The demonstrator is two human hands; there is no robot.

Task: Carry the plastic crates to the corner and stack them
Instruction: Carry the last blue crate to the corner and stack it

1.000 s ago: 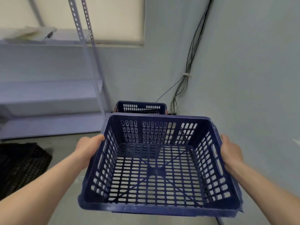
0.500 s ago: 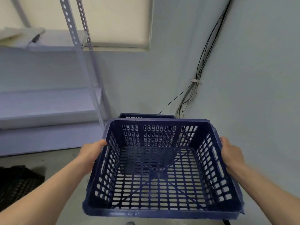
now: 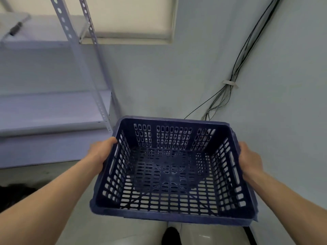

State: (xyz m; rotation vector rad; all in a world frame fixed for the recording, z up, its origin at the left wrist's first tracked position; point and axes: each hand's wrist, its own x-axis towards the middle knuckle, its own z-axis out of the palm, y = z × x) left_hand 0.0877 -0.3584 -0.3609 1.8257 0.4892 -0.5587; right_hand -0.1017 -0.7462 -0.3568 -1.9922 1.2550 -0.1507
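Note:
I hold a dark blue slotted plastic crate in front of me, level and empty. My left hand grips its left wall and my right hand grips its right wall. Through the slots of its floor a darker shape of another blue crate shows underneath, in the corner of the room; its rim is hidden by the held crate.
A grey metal shelving rack stands at the left against the back wall. Cables run down the corner between the walls. A black crate lies at the lower left on the floor. My shoe shows below.
I have stepped closer to the corner. The held crate now covers the blue crate on the floor, whose rim was visible behind it before. The black crate has slid toward the left edge.

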